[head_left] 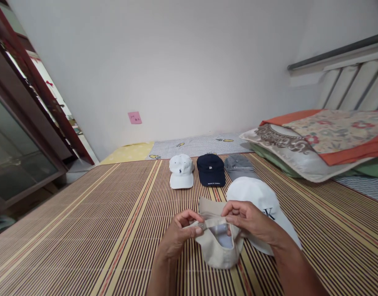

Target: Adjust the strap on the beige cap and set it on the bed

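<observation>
A beige cap [221, 253] is held low over the striped mat, its brim pointing away and its back opening and strap facing me. My left hand [180, 234] pinches the left side of the strap between thumb and fingers. With thumb and bent fingers, my right hand [253, 220] grips the strap's right side. Just right of it lies a large white cap [253, 191] with black letters, partly behind my right hand and forearm. Farther back stand a small white cap [181, 170], a navy cap [211, 169] and a grey cap [240, 165] in a row.
The striped mat [84, 218] spreads under everything. Pillows [287, 144] with an orange floral cover [346, 127] are piled at the right, near a radiator [355, 82]. A wall rises behind, with a pink note [135, 118]. A glass-paned door [16, 152] stands at the left.
</observation>
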Motion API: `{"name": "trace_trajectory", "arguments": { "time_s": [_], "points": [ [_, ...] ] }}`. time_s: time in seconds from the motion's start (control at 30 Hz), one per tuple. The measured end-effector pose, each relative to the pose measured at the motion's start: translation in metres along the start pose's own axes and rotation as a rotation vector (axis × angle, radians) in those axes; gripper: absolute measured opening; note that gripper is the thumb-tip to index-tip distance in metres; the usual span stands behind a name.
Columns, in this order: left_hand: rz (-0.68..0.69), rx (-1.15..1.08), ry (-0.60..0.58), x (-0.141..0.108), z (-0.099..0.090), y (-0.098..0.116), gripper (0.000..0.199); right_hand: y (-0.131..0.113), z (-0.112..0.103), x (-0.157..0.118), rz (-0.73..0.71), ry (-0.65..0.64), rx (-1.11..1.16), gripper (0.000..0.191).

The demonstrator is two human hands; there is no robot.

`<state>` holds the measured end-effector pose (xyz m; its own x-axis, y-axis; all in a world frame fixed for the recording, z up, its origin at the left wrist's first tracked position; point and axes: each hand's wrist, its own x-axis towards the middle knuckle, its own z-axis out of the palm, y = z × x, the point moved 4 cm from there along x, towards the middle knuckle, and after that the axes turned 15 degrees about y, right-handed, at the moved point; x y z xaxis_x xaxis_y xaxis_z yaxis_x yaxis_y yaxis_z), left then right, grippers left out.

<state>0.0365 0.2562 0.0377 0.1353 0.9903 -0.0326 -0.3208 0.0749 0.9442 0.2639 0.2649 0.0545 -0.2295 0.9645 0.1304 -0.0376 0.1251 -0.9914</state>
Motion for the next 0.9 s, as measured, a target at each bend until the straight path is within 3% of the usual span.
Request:
{"name": "trace_trajectory", "arguments": {
  "time_s": [0.2, 0.4, 0.67, 0.9],
  "points": [
    [-0.038, 0.059, -0.026, 0.001, -0.003, 0.002, 0.052, 0.004, -0.002, 0.001, 0.008, 0.022, -0.008, 0.036],
    [0.084, 0.299, -0.077, -0.002, -0.007, 0.010, 0.047, 0.000, 0.002, -0.001, 0.009, 0.020, -0.020, 0.035],
    [0.041, 0.245, -0.145, -0.003, -0.004, 0.008, 0.039, 0.006, 0.003, 0.002, 0.011, 0.010, 0.011, 0.034],
    [0.075, 0.198, -0.100, -0.002, -0.006, 0.005, 0.040, 0.003, 0.006, 0.003, 0.002, 0.023, 0.024, 0.037]
  ]
}}
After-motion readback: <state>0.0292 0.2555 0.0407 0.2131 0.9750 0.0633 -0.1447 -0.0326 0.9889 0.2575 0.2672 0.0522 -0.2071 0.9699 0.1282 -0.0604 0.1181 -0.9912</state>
